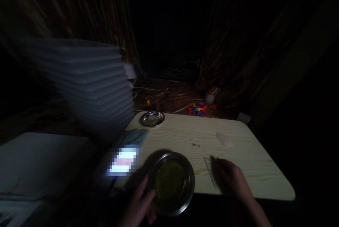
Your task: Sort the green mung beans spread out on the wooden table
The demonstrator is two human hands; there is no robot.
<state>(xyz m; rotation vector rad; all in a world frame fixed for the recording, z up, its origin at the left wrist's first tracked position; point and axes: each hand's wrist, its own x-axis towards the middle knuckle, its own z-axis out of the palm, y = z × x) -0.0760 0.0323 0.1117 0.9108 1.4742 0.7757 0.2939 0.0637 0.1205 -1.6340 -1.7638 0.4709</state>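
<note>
A round metal bowl (188,198) holds many small greenish grains, probably beans or seeds. It is at the near edge of the table, in front of me. My left hand (141,200) grips its left rim, thumb and fingers around the edge. Over the right part of the table, my right hand (230,174) has its fingers curled together; what they hold, if anything, is hidden in shadow. Just left of it runs a thin straight line (209,171), perhaps the edge of something clear. Several small dark grains (195,145) lie loose on the tabletop beyond the bowl.
On the pale wooden table (182,124) are a smaller metal dish (153,118) and a crumpled whitish piece (224,139). A lit screen (123,161) and grey cloth (134,135) lie left. Stacked pale trays (92,78) rise behind; colourful bits (200,109) cover the floor.
</note>
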